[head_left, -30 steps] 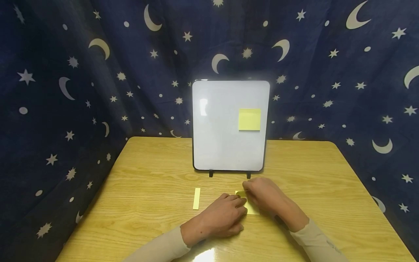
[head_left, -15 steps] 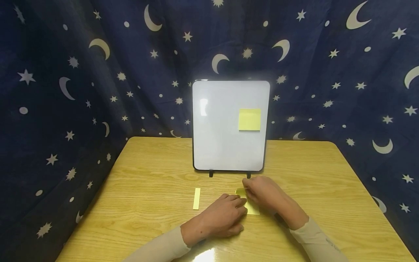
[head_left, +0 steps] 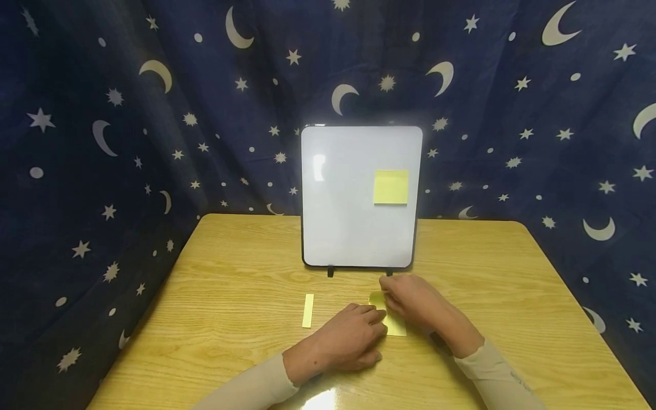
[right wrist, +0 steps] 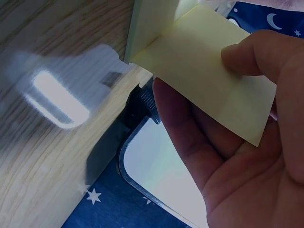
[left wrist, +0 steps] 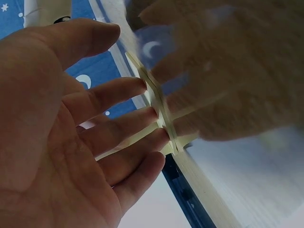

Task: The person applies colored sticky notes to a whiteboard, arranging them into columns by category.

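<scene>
Pad (head_left: 396, 327), plain yellow, lies in the head view well in from the far edge of the surface (head_left: 241, 256); its near right corner shows between left grip (head_left: 353, 341) and right grip (head_left: 412, 300). Left-wrist view: left grip, fingers extended, touches the pad, seen nearly edge-on. Right-wrist view: right grip pinches a smooth, pale-yellow sheet (right wrist: 194, 71), angled off the pad along a straight crease.
</scene>
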{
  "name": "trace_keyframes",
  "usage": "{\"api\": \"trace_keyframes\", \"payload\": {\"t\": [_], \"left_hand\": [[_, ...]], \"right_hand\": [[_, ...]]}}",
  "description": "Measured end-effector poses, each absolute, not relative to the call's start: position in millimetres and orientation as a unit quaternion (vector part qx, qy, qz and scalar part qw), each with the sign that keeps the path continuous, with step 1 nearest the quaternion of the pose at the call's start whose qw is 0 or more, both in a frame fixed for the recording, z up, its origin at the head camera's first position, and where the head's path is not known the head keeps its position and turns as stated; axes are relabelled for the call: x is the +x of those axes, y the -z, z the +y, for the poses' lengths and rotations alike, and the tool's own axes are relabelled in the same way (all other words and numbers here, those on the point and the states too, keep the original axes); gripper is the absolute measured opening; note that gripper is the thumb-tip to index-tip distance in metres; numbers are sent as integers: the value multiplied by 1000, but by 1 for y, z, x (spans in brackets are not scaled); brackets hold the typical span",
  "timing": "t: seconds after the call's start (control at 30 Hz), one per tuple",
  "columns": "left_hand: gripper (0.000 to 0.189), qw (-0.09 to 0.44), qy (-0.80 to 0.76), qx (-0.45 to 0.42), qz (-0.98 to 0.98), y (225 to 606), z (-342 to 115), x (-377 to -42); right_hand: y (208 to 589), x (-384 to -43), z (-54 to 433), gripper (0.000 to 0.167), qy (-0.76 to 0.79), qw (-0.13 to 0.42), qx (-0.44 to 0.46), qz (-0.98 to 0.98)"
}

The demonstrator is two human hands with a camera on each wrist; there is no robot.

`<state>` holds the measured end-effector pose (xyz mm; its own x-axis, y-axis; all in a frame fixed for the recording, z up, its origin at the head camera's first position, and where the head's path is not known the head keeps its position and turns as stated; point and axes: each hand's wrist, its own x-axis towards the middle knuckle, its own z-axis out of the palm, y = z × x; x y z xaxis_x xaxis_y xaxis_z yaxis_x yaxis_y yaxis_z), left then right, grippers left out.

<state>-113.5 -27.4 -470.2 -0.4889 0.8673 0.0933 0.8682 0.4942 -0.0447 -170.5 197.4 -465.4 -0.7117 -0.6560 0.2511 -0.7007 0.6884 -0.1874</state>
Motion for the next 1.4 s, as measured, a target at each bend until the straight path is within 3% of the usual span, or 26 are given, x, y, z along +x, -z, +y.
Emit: {"api": "trace_keyframes", "payload": {"t": [0.37,1.03,1.4], "left_hand": [[35,43,9,-502,-864,468,-27,-113],[37,25,19,-512,-859,466,-31,-118],[38,20,26,-514,-857,467,-32,-119]], "right_hand": [[460,-171,198,32,-163,83,346,-920],[451,-180,199,29,-156,302,414,-845],[454,-185,199,18,-146,364,405,-826]]}}
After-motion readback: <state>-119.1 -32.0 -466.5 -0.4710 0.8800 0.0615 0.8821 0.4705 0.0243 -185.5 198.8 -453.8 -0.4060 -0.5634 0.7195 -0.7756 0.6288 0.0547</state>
